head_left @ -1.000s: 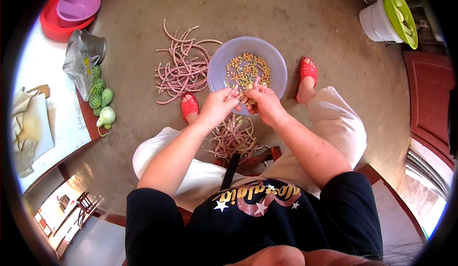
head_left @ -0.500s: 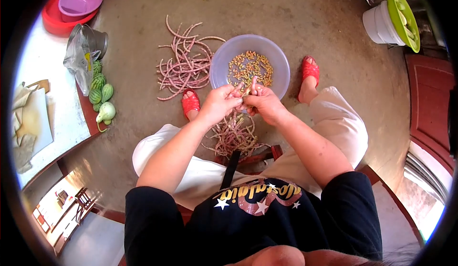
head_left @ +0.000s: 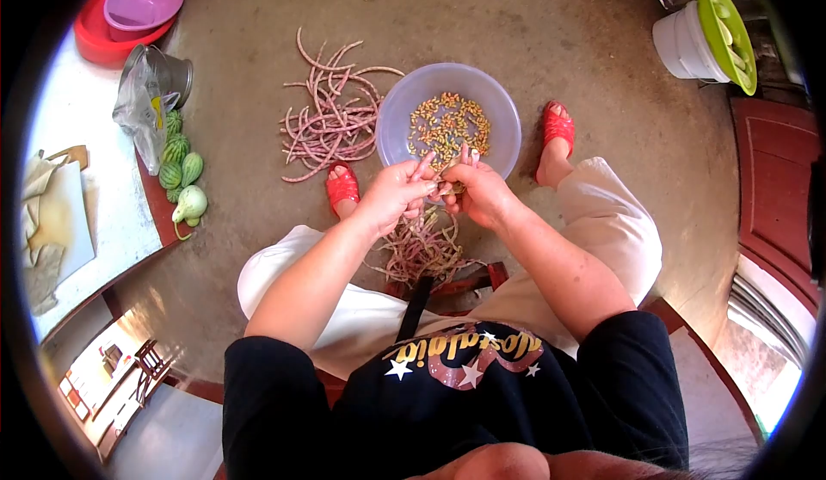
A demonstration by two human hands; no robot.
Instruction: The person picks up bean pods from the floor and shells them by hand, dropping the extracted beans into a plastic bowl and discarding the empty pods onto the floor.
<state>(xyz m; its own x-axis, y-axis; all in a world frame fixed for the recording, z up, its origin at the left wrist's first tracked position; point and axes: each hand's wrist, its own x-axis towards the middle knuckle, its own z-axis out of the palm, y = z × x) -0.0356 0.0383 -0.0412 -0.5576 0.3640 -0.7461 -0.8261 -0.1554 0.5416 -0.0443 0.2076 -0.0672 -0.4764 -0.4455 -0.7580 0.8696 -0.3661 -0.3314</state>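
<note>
My left hand (head_left: 397,194) and my right hand (head_left: 478,191) meet over the near rim of a pale purple basin (head_left: 508,136). Both are closed on a purplish bean pod (head_left: 422,167), largely hidden by the fingers. Shelled beans (head_left: 449,126), yellow and reddish, are spread over the basin's bottom. A loose heap of long whole bean pods (head_left: 331,127) lies on the floor to the left of the basin. Beneath my hands, between my legs, is a tangle of split, empty-looking pods (head_left: 417,252).
Striped small melons (head_left: 175,150) and a pale gourd (head_left: 190,205) sit along the table edge at left, beside a metal pot (head_left: 176,76). Red and purple basins (head_left: 144,0) stand at upper left. A white bucket (head_left: 684,46) with a green basket (head_left: 731,15) is at upper right.
My hands have shifted slightly, with the wrists and fingers turned a little around the pod. The heaps and basin look the same.
</note>
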